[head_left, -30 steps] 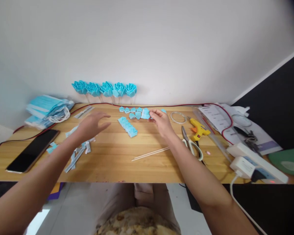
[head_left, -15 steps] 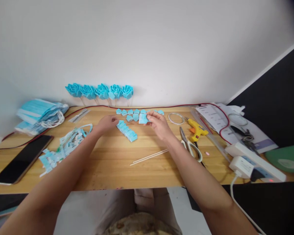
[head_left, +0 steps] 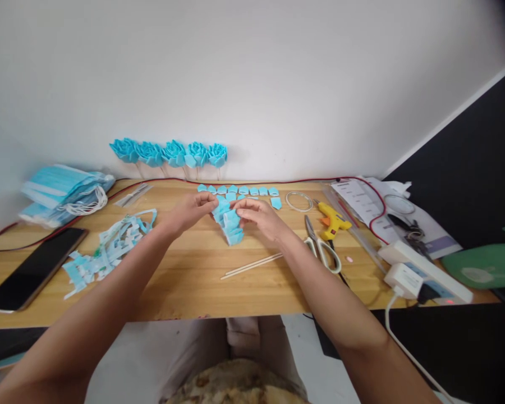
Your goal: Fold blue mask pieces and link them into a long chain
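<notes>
Desk point(head_left: 185, 286): left hand point(head_left: 190, 211), stack point(head_left: 231, 224), right hand point(head_left: 258, 217)

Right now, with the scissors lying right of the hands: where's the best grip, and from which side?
Probably the looped handles of the scissors: they lie nearest the front edge of the table, with the blades pointing toward the wall. Come from the front right; the yellow glue gun crowds the blade end.

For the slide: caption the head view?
Left hand and right hand grip folded blue pieces at a wooden desk.
</notes>
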`<action>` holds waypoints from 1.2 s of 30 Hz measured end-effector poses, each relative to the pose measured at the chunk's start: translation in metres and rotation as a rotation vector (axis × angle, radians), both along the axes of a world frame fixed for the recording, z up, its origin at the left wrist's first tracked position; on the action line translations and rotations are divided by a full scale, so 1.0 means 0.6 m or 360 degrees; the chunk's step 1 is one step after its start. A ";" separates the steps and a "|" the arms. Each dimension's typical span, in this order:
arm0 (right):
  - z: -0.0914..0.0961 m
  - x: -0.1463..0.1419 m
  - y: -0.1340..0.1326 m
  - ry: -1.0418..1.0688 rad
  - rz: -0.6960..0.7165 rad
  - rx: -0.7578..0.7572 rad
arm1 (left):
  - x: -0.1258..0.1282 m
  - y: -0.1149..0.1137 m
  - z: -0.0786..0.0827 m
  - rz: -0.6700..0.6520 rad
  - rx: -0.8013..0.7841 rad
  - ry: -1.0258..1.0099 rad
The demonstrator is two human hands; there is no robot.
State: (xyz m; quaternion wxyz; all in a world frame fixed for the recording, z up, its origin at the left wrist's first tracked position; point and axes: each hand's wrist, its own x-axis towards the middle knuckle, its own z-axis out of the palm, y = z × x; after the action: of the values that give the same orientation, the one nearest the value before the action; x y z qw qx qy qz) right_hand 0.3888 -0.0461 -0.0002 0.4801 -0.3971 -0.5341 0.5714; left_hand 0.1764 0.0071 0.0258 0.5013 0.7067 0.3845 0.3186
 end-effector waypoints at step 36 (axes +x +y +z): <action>-0.032 -0.015 0.009 0.0504 0.0206 -0.0381 | 0.041 -0.050 -0.085 0.0172 -0.0721 -0.0826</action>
State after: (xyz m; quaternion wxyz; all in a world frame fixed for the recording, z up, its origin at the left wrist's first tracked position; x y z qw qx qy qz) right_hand 0.3799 -0.0404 -0.0194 0.4697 -0.3213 -0.4046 0.7159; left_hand 0.2007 -0.0232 -0.0249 0.7088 0.4516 0.3421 0.4203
